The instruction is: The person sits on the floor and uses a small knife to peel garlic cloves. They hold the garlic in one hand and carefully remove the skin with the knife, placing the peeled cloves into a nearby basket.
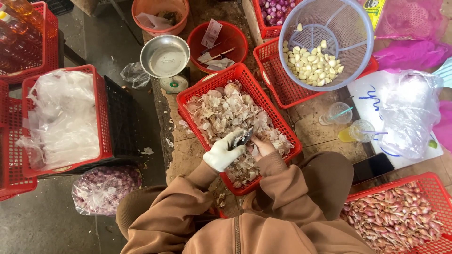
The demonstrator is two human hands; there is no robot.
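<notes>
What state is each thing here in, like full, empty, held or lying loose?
Left hand: gloved, grip closed on a small knife.
Right hand: bare, its grip hidden.
Red basket: heaped with garlic skins.
Blue basket: tilted, peeled cloves in its bottom.
Metal bowl: empty, on a scale.
Plastic cups: nearly empty, straws in.
Phone: screen dark.

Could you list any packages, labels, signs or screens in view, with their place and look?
Phone: right of the knee, flat dark rectangle, screen blank.
White sheet: right side, under a clear bag, blue handwriting.
Yellow packet: top right, behind the blue basket, partly hidden.
Paper slip: in the red bowl, pale with print.
</notes>
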